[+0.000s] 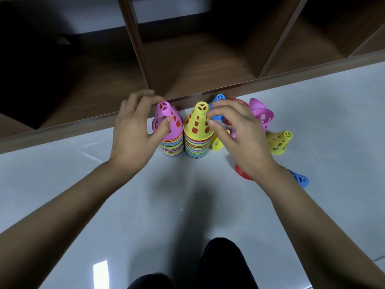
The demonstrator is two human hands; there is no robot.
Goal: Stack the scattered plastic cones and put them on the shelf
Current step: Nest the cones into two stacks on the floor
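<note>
Both stacks stand on the floor against the shelf. Left hand grip curls round the pink-topped stack; right hand at the yellow-topped stack, grip unclear. We should grasp low, lift straight, avoid toppling.

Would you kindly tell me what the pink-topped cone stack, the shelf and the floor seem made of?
The pink-topped cone stack: likely moulded plastic, smooth, bright, with cut-out holes. The shelf: wood or wood-look laminate, matte, brown grain lines. The floor: probably glossy tile; it mirrors a light and shows faint joints.
</note>
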